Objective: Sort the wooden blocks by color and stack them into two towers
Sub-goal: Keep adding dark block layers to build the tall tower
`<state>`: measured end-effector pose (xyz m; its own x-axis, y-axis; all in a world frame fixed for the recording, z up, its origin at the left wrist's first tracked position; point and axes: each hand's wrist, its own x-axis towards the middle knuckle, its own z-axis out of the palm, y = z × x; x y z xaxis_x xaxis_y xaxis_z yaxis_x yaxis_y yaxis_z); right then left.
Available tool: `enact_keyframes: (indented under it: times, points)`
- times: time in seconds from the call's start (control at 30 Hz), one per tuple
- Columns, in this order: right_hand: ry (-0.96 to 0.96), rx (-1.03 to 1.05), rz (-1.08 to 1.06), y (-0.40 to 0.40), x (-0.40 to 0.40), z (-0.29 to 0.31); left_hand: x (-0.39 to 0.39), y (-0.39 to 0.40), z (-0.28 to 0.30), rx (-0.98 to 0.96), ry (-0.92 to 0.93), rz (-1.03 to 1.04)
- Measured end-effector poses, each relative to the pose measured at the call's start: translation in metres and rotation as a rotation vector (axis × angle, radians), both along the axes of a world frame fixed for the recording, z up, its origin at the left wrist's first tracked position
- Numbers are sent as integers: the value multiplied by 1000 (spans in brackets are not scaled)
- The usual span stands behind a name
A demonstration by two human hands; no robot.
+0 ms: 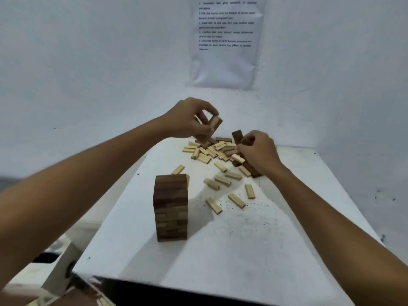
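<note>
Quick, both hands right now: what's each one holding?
Left hand: grips dark blocks, lifted above the pile.
Right hand: grips a dark block at the pile.

Both bare forearms reach forward, the left arm raised higher. The left hand [187,119] pinches dark wooden blocks [209,130] between curled fingers and thumb, while the right hand [259,152], lower down, curls round another dark block [238,136]

White worktop [254,250] carrying a dark tower [170,206] near centre, scattered pale blocks [236,200] toward 1 o'clock, mixed pile [212,149] at 12.
</note>
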<state>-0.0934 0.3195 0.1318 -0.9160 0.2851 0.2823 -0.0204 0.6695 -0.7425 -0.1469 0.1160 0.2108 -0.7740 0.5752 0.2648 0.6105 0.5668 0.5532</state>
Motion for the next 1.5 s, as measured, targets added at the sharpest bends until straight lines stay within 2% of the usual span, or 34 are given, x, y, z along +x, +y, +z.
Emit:
enact_keyframes:
  times: [0.17,0.33,0.5,0.57,0.67,0.77,0.97,1.13,1.27,1.5]
  points:
    - [34,-180,62,-3,51,7,66,25,-9,117,53,16]
    - [43,-215,77,-3,97,-15,122,39,-61,220,-37,57]
    - [-217,-149,28,4,134,-61,156,38,-135,161,-223,155]
    - [-342,-122,59,2,148,-75,162,32,-155,109,-274,191]
    - [-431,-103,112,-5,160,-87,165,24,-176,35,-315,213]
    - [-473,-68,133,-14,162,-94,164,21,-186,8,-348,210]
    - [-516,11,148,-25,157,-100,162,17,-189,-56,-300,172]
    - [-456,-64,153,-12,163,-95,164,4,-188,-159,-252,-43]
    - [-434,-31,61,-2,164,-99,164,-2,-190,-255,-243,-163]
    - [-491,21,35,-1,153,-104,160,9,-192,-158,-184,-119]
